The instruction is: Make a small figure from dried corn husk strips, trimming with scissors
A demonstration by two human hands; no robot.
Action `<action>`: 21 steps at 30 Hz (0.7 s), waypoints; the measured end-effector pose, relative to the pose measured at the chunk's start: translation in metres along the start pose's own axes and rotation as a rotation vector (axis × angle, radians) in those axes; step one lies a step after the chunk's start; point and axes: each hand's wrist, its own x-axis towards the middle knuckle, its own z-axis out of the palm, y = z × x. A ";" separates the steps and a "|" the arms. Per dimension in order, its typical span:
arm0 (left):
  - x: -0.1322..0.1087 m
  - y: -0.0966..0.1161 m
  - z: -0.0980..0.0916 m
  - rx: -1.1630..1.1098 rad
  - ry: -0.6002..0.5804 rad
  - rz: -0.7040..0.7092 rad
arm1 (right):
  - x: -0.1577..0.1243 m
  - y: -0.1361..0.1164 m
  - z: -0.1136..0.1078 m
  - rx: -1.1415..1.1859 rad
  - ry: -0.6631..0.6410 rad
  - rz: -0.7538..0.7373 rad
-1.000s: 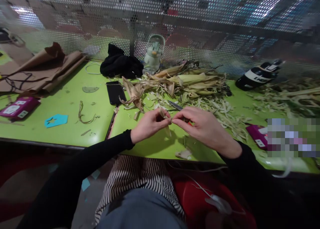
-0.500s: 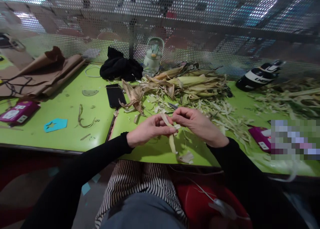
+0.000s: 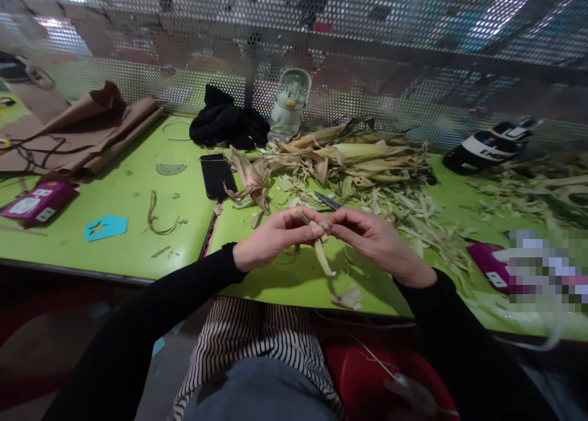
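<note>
A pale strip of corn husk [image 3: 324, 259] hangs down from between my two hands, above the green table [image 3: 280, 283]. My left hand [image 3: 289, 231] is closed on it, thumb against the fingers. With a pinch, my right hand [image 3: 367, 237] meets the strip at its upper part, fingertips touching those of the left. What exactly lies between the right fingertips is partly hidden. Just beyond the hands, scissors [image 3: 327, 200] lie among husk shreds [image 3: 413, 209]. A loose husk scrap [image 3: 348, 297] rests near the table's front edge.
Behind lies a heap of dry corn husks [image 3: 362, 157]. Around it are a phone [image 3: 217, 176], a black cloth [image 3: 227, 124], a pale green bottle [image 3: 290, 108] and a tilted black bottle [image 3: 487, 148]. To the left are a blue cutout [image 3: 106, 227], brown paper [image 3: 98, 127] and a purple box [image 3: 41, 201].
My hands have drawn closer together, with the right fingertips now lower and against the left ones at the strip. The view has shifted slightly.
</note>
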 end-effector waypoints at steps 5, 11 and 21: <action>0.001 0.002 0.002 -0.037 0.067 0.017 | -0.010 -0.007 0.004 -0.115 0.147 -0.134; 0.002 0.000 0.006 -0.183 0.088 -0.138 | -0.007 -0.007 0.039 0.616 0.285 0.058; 0.000 -0.001 0.004 0.051 0.133 -0.037 | -0.018 -0.011 0.045 0.610 0.232 0.107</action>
